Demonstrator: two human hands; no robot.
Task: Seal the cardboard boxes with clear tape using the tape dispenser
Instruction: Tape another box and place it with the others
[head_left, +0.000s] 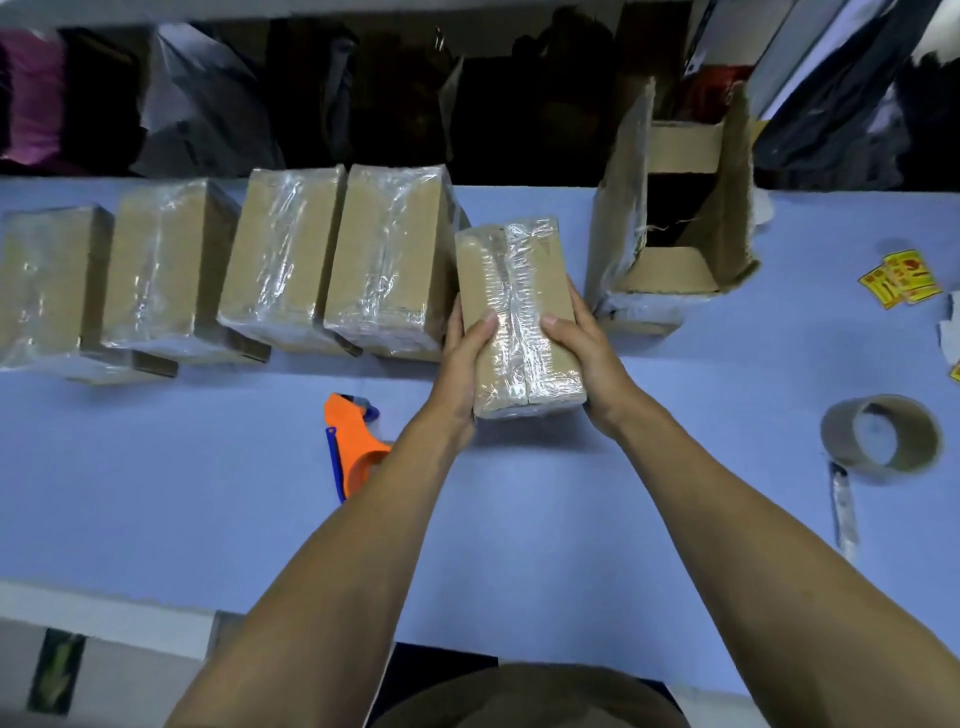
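Observation:
Both my hands hold a small cardboard box (514, 291) wrapped in clear tape, above the blue table (571, 519). My left hand (462, 358) grips its left side with the thumb on top. On the right side my right hand (582, 353) grips it the same way. Left of it stands a row of several taped cardboard boxes (384, 265) along the table's far edge. The orange and blue tape dispenser (353, 441) lies on the table, partly hidden under my left forearm.
An open, torn cardboard carton (680, 208) stands at the back right. A near-empty tape roll (883, 441) lies at the right with a strip of tape (844, 509) below it. Yellow stickers (901, 278) lie at the far right. Dark bags fill the space behind the table.

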